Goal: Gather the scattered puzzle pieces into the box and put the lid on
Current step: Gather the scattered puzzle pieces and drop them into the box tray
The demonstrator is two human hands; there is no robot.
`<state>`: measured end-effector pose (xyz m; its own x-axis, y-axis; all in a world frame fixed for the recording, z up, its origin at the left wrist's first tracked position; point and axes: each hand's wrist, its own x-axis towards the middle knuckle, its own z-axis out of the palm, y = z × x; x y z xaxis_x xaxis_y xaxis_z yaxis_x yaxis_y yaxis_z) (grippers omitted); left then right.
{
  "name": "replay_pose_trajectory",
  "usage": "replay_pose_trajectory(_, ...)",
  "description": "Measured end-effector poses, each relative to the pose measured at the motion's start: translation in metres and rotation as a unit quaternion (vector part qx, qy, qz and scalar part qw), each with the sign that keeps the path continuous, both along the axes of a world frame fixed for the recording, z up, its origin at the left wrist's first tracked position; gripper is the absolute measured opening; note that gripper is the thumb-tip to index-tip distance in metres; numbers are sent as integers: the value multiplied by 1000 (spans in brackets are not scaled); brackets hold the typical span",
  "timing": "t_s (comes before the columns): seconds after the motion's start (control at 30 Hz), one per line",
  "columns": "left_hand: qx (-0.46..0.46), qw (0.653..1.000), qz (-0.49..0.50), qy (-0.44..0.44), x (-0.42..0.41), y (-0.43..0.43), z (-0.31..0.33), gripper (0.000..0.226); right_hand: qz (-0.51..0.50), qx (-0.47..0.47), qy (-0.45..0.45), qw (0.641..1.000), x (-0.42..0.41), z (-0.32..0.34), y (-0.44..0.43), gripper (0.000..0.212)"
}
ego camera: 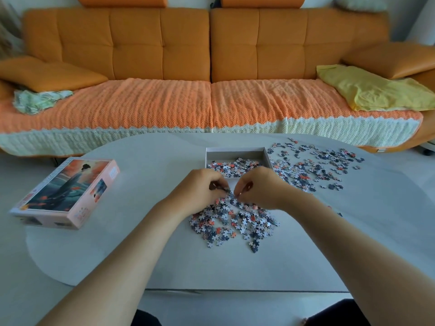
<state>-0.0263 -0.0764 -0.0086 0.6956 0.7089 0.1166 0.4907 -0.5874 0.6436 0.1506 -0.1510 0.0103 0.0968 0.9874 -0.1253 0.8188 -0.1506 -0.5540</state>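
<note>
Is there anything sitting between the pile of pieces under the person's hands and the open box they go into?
Nothing visible. The near pile lies just in front of the open box, with only bare table between. The lid sits well off to the left, and both hands, left hand and right hand, are at the pile.

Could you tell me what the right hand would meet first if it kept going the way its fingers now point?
Probably the left hand: the right hand points leftward at it, over the near puzzle pieces.

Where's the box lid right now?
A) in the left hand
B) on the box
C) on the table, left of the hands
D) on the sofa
C: the lid lies picture side up on the table, well left of both hands, while the box sits open with pieces in it.
</note>
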Motion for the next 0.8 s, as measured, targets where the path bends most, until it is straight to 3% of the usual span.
replay_pose_trajectory(0.17,45,991,76,-97,17,17,14,10,-86,139,110,980,11,15,15,7)
replay_pose_trajectory(0.3,103,986,93,-94,34,28,10,15,-140,236,78,958,14,10,31,9)
replay_pose_trajectory(0.47,111,991,76,-1,34,34,-4,30,-79,118,2,990,20,-4,36,29)
replay_pose_trajectory(0.67,196,979,45,-20,14,20,2,10,-37,204,-20,978,16,5,19,22)
replay_pose_trajectory(0.8,119,991,-30,48,-4,-1,0,7,121,47,-85,988,11,11,-1,22)
